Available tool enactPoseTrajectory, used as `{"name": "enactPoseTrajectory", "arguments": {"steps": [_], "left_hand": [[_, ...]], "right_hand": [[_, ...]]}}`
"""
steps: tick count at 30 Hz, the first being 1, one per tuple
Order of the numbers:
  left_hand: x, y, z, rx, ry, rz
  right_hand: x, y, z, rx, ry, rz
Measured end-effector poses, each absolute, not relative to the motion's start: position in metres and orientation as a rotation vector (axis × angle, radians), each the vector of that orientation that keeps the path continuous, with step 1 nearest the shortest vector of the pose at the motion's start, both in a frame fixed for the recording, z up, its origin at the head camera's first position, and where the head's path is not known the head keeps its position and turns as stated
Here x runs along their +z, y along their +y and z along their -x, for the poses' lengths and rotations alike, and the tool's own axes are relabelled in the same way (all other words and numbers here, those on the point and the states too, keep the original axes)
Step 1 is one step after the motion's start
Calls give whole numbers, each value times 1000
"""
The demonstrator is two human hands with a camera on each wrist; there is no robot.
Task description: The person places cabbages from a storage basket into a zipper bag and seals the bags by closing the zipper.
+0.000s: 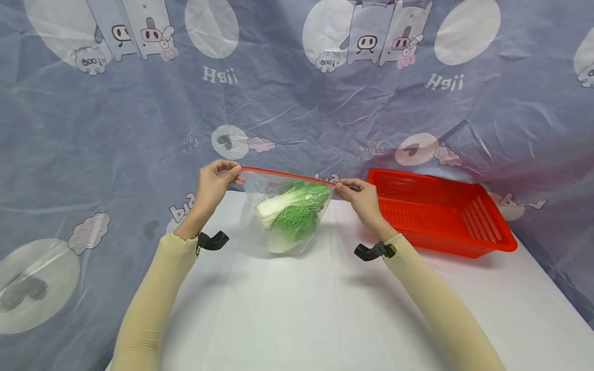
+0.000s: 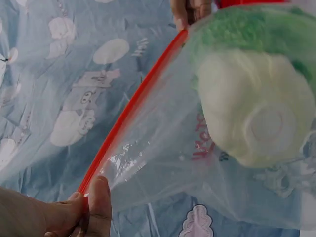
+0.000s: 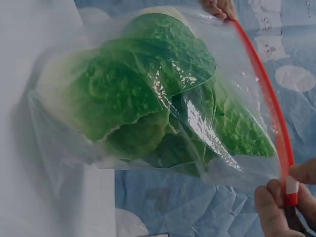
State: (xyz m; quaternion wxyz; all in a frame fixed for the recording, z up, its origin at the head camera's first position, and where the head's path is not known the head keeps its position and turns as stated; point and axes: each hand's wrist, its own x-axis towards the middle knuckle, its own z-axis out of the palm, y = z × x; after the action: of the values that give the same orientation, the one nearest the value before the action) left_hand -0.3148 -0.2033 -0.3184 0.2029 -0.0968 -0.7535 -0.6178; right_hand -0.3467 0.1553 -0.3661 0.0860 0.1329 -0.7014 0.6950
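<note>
A clear zip bag with a red strip along its top hangs between both hands above the white table. Inside it lie two napa cabbages, one with a white stem and one with its green leaves toward me. My left hand pinches the left end of the red strip between thumb and fingers. At the other end, my right hand pinches the strip near a white slider. In the left wrist view, a cabbage base shows through the plastic.
A red plastic basket with perforated walls stands on the table's right side, just beyond my right hand. The white table stretches toward me. Behind it hangs a blue-grey printed cloth.
</note>
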Motion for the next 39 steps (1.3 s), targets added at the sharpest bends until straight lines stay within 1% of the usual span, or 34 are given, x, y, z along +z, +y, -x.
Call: {"name": "enactPoseTrajectory", "arguments": {"steps": [6, 8, 11, 17, 20, 23, 29, 34, 39], "left_hand": [[-315, -204, 338, -1683, -2060, 339], [-321, -206, 345, -1636, -2074, 371], [-340, -214, 353, -1599, -2148, 423], [-384, -237, 350, -1629, -2428, 519], [-400, -245, 344, -1637, -2549, 650], [-415, -248, 340, -1630, -2637, 837], [-442, -239, 327, -1522, -2794, 1066], [-455, -228, 316, -1380, -2904, 1136], [-457, -222, 309, -1370, -2967, 1109]], "right_hand": [[-357, 149, 376, 1784, -2121, -372], [-362, 147, 383, 1710, -2134, -353], [-377, 146, 386, 1619, -2179, -346], [-413, 149, 373, 1502, -2306, -350], [-429, 153, 365, 1474, -2371, -352], [-445, 157, 358, 1451, -2436, -367], [-475, 171, 344, 1424, -2531, -420], [-488, 181, 336, 1315, -2676, -396], [-493, 184, 335, 1319, -2708, -419]]}}
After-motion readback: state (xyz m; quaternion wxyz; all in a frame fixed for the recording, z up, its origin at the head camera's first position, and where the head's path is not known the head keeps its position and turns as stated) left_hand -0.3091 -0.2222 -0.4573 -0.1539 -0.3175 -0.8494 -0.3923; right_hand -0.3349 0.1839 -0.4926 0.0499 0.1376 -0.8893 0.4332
